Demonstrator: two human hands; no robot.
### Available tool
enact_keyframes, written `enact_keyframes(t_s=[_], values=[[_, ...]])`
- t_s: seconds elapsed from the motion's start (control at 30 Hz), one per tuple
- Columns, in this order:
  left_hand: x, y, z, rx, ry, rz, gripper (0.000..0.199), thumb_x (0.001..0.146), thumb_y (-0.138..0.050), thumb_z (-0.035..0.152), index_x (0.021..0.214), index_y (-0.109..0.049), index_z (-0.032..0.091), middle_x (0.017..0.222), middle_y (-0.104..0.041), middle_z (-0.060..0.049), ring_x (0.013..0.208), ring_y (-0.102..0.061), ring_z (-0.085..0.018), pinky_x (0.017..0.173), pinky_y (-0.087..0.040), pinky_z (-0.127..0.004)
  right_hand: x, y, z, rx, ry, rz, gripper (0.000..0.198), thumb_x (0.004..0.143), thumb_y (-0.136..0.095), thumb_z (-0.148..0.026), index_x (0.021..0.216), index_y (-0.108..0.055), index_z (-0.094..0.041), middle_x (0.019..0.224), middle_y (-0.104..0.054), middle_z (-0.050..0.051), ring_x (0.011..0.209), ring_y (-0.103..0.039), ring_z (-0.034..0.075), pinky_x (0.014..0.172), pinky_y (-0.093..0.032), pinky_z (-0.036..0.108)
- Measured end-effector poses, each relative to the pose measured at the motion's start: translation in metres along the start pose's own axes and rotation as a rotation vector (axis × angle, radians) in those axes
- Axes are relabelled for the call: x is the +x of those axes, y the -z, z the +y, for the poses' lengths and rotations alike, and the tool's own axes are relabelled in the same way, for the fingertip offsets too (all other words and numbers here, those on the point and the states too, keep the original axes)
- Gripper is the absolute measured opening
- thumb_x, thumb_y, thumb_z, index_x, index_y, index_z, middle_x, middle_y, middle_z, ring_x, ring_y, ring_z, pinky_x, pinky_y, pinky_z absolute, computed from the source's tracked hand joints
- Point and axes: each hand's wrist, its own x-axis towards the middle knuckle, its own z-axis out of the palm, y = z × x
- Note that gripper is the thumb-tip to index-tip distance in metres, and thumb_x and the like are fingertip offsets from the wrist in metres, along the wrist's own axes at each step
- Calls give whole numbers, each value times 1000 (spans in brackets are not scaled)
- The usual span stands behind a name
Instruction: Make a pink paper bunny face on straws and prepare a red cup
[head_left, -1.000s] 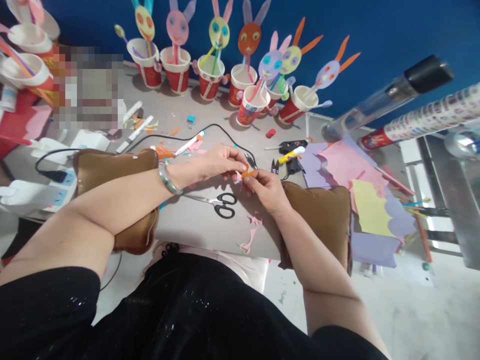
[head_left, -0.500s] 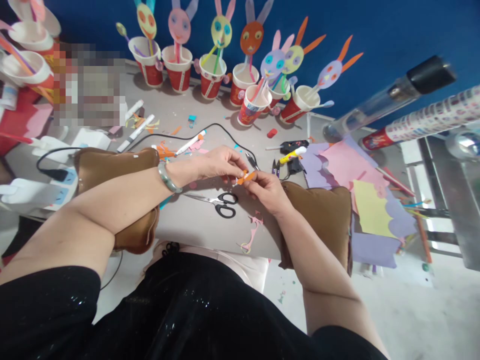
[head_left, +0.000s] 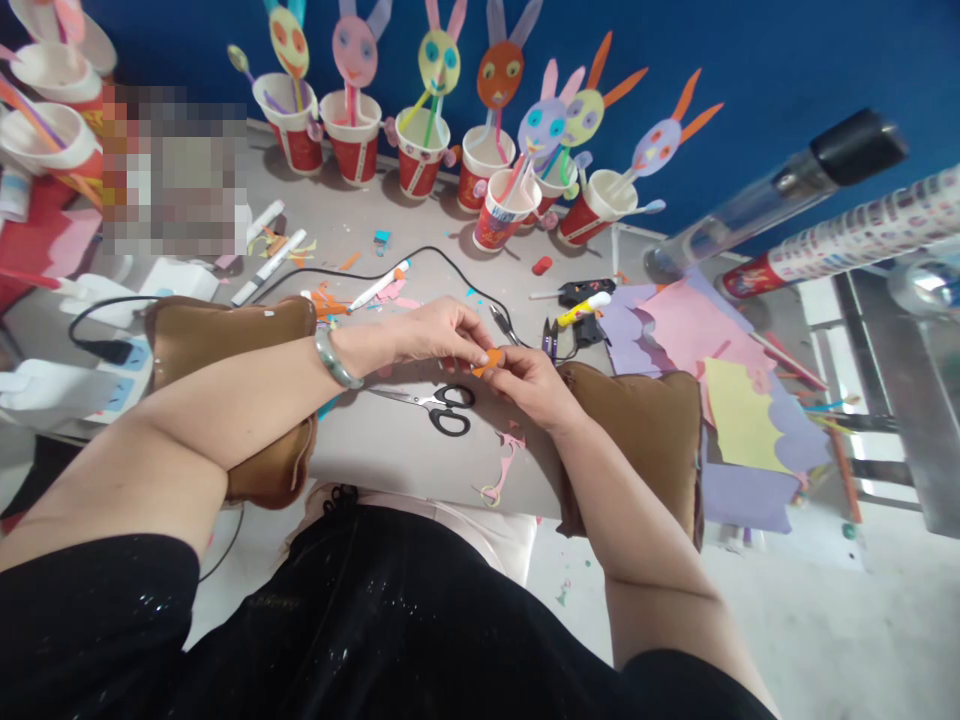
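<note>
Blue wall (head_left: 750, 60) backs a grey table (head_left: 427, 466); from the head view, our only one, we see paper cups (head_left: 421, 170) lined up near its far edge, rabbit-faced figures (head_left: 501, 75) rising from them; we judge that they stand back there to leave the near part for handwork.

Between our two hands, above the middle of the table, is a small orange paper piece (head_left: 492, 358); our left hand (head_left: 444, 330) has thumb and forefinger nearly together on its left side, the other fingers curled; our right hand (head_left: 536, 385) pinches the opposite side, thumb against bent forefinger; gripping it by fingertips from both sides probably suits so small and thin a thing; we cannot tell whether it is folded.

Our left forearm passes over one brown cushion (head_left: 232, 325) and our right forearm over another (head_left: 645, 430); these likely soften the table's edge under our arms.

Just below our hands lie scissors (head_left: 426, 401), rings spread, within easy reach, we think; a pink paper scrap (head_left: 506, 465) lies nearer the front edge; sideways movement is bounded by the cushions, while beyond our fingers a craft pen (head_left: 501, 318), purple-handled snips (head_left: 551, 340) and a black cord (head_left: 428, 248) narrow the room for moving forward.
</note>
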Motion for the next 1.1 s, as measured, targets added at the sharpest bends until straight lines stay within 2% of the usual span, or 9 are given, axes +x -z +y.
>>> enact_keyframes(t_s=[0.5,0.8,0.93,1.1], values=[[-3,-4,0,-25,-9,23,9,80,-70,6,79,-73,14,59,-64,3,52,-60,-7,52,-46,-19,-1,0,0,-19,15,43,26,79,-69,-37,63,-54,-22,55,-47,-6,54,-38,9,55,-30,27],[-3,-5,2,-11,-17,71,7,82,-70,6,80,-72,13,65,-67,2,53,-60,-6,53,-47,-18,-1,-1,-2,-10,3,109,36,81,-76,-50,67,-57,-22,58,-53,-4,53,-40,9,53,-31,27],[-2,-3,2,12,-6,44,7,81,-69,6,80,-71,12,62,-65,2,54,-60,-7,52,-46,-19,-1,-2,-1,-18,12,105,40,81,-77,-51,65,-55,-22,56,-50,-5,52,-38,9,53,-29,27],[-3,-1,5,83,-61,9,2,81,-73,14,80,-73,12,65,-67,2,56,-61,-7,51,-44,-19,-1,-2,2,-38,20,85,36,80,-75,-47,65,-55,-21,55,-47,-6,54,-37,9,54,-29,27]])
